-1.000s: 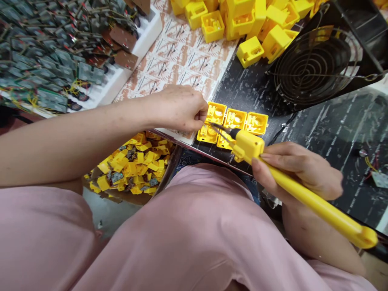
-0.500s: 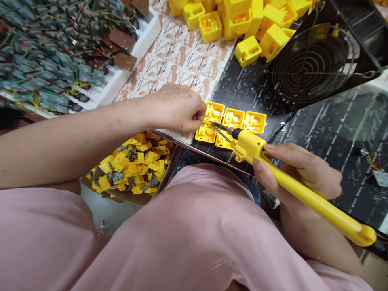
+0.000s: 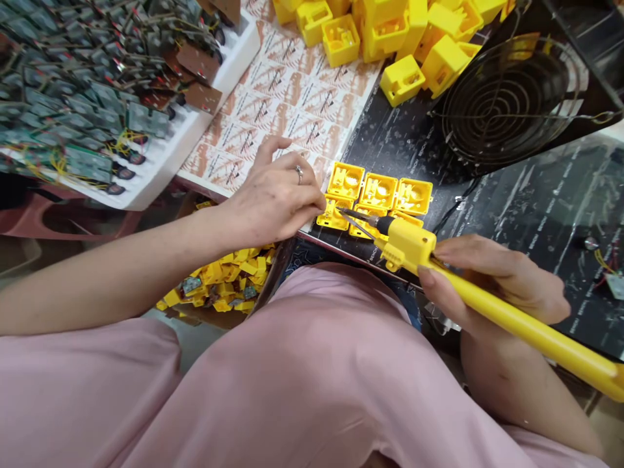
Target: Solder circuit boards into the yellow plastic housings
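Note:
My right hand is wrapped round a long yellow soldering iron, its dark tip resting over a small yellow plastic housing. That housing is the near left one in a cluster of open yellow housings lined up on the black bench mat. My left hand lies just left of the cluster, fingers bent and pressed together at the edge of the near left housing. A ring shows on one finger. What the fingertips pinch, if anything, is hidden.
A white tray of green circuit boards with wires fills the upper left. A pile of yellow housings lies at the top. A black wire fan guard stands at the upper right. A box of yellow scraps sits below the bench by my pink-clad knees.
My left hand slid down and back from the far left housing to the near left one, its wrist dropping. The soldering iron and my right hand shifted slightly right and lower.

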`<state>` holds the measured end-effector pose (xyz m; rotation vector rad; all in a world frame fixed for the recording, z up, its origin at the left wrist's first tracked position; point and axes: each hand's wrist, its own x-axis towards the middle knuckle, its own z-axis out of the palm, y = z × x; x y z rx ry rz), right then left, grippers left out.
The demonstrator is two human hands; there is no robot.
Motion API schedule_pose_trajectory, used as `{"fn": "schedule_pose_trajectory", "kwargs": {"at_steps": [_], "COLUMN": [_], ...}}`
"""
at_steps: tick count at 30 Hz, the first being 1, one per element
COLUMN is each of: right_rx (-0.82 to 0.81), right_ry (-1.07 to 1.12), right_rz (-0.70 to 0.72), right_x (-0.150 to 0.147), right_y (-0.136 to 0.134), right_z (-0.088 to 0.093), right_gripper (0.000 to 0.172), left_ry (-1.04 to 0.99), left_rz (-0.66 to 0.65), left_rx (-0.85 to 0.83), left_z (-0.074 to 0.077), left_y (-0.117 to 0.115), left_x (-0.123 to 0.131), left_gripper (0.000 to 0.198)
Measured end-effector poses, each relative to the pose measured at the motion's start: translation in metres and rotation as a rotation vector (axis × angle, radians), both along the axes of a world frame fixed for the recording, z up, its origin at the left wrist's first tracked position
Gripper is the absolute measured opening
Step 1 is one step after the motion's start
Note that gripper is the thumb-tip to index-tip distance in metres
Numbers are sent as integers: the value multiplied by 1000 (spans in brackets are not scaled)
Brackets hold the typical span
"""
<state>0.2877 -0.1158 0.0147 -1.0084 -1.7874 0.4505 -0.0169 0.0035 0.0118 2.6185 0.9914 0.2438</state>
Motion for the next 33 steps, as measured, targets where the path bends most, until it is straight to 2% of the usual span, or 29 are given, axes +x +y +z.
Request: {"fn": "schedule_pose_trajectory", "kwargs": {"at_steps": [2,6,15,20,23,29,33], "right_rx": [-41,28,83,44,36,37,26], "right_ry": [-69,-189,-179,-194,-128,-115,-112], "right_rz": [-36,-18,30,90,72,39,37], "right_x": [1,0,-8,-8,-2,5,5], "right_y": [-1,-1,4,6,5,5,3], "right_z": [3,6,0,7,9,0,0], "right_gripper": [48,38,34,46,50,47,58], "left_ry": [28,102,167,199,205,153,178], "left_rz": [3,21,-46,-83,-88,-110,-122], "left_rx": [4,17,49,80,83,85,131], "left_z": [1,3,8,9,9,8,7], "left_y": [-2,-2,4,5,5,6,7], "left_x": [2,8,12,15,15,12,13], "left_gripper": [33,28,23,24,25,24,25]}}
